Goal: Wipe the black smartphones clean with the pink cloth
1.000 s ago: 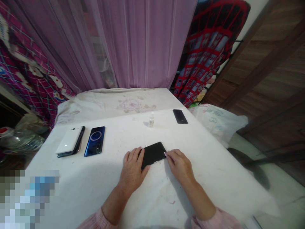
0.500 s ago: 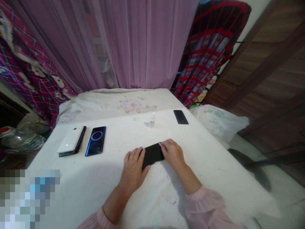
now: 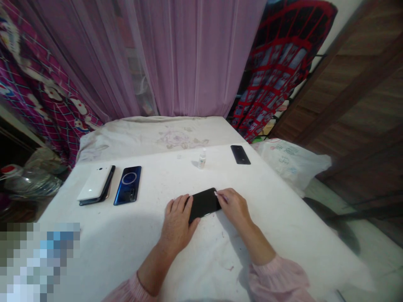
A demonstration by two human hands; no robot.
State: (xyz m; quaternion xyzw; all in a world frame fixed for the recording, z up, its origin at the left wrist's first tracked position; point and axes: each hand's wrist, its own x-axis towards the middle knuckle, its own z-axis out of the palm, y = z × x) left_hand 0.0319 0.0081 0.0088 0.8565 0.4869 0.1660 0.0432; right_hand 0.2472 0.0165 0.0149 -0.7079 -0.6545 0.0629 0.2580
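A black smartphone (image 3: 204,204) lies flat on the white cloth, its dark glossy face up. My left hand (image 3: 178,218) grips its left end, fingers over the far side and thumb along the near edge. At the phone's right end, my right hand (image 3: 233,205) is closed in a pinch. A small white piece (image 3: 215,193) shows at those fingertips, against the phone's far right corner; it is too small to name. Beyond the phone stands a little white bottle (image 3: 202,161).
Left on the table lie a blue phone (image 3: 128,186) with a ring on its back and a stack topped by a white phone (image 3: 96,184). A dark phone (image 3: 240,154) rests near the right edge. A plastic bag (image 3: 288,161) hangs beyond that edge.
My right hand has shifted slightly right and down along the phone's right end, uncovering more of its corner. The left hand keeps its hold. The whole view has moved slightly.
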